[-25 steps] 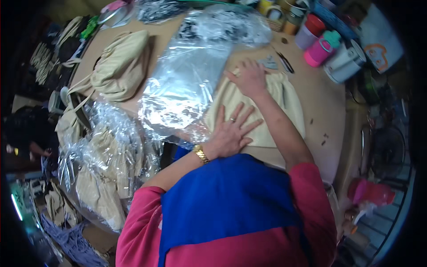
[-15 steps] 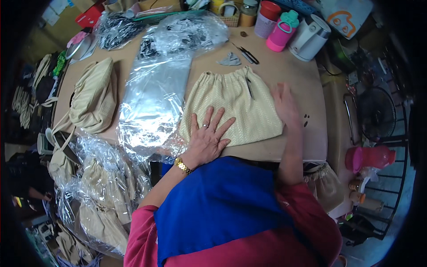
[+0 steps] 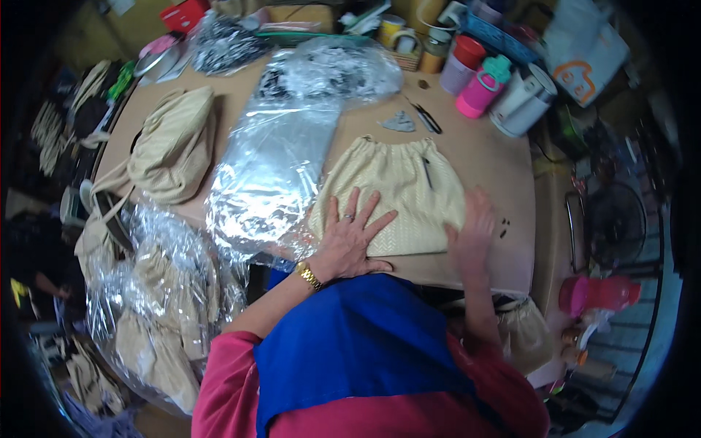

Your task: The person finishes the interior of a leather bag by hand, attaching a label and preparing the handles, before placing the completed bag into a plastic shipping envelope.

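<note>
A cream woven drawstring bag [image 3: 401, 182] lies flat near the table's front edge, its gathered top pointing away from me. A thin dark strip [image 3: 428, 174] shows on its upper right part. My left hand [image 3: 354, 237], with a ring and a gold watch, rests spread on the bag's lower left. At the bag's right edge is my right hand [image 3: 473, 228], slightly blurred, its fingers loosely extended and nothing seen in them. Beyond the bag lie black-handled snips [image 3: 427, 118] and a small grey scrap [image 3: 399, 122].
Clear plastic sleeves [image 3: 274, 160] are stacked left of the bag, beside another cream bag [image 3: 173, 146]. Plastic-wrapped bags [image 3: 161, 292] hang at the table's left front. A pink bottle [image 3: 482, 87] and a white kettle [image 3: 523, 101] stand at the back right.
The whole view has shifted, so the table sits lower and further right. My right hand has slid nearer along the bag's right edge; my left hand stays spread on the bag.
</note>
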`<action>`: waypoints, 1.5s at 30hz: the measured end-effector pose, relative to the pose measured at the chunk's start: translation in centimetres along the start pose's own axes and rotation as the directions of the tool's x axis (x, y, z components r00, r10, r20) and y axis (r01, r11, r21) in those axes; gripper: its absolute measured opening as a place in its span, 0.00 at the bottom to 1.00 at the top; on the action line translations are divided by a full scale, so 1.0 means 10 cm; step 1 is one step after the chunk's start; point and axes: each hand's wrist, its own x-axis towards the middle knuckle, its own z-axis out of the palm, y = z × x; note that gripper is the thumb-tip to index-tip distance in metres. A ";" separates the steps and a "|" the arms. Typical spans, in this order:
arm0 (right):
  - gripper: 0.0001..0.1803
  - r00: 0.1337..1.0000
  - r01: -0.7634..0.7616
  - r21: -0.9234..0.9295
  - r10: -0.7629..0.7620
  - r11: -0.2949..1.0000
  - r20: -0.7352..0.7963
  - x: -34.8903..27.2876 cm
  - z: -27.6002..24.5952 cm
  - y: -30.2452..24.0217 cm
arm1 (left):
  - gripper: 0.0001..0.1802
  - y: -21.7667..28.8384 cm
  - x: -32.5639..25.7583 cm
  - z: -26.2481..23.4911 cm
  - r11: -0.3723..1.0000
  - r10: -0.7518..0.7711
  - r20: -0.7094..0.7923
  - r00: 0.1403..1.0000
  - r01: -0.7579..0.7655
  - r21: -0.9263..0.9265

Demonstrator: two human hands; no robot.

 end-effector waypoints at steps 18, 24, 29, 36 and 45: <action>0.14 0.845 0.295 0.694 -0.518 0.657 0.132 0.52 0.10 -1.91 | 0.11 -1.52 -1.69 -0.51 0.918 -0.394 -0.415 0.820 0.374 -0.133; 0.10 0.744 0.498 0.552 -0.657 0.669 0.124 0.81 0.83 -2.74 | 0.05 -0.98 -1.37 -1.12 0.905 -0.408 -0.783 0.470 0.317 -0.282; 0.09 0.809 0.435 0.608 -0.585 0.664 0.059 1.01 0.47 -2.70 | 0.26 -0.93 -1.34 -0.83 0.826 -0.460 -0.201 0.865 0.333 -0.455; 0.11 0.648 0.638 0.690 -0.723 0.342 -0.241 0.44 0.14 -2.86 | 0.38 -1.61 -1.11 -0.28 0.804 -0.509 -0.501 0.700 0.595 0.015; 0.16 0.438 0.543 0.778 -0.897 0.315 0.057 0.02 0.55 -2.73 | 0.09 -1.73 -1.19 -0.38 0.910 -0.377 -0.669 0.641 0.392 -0.137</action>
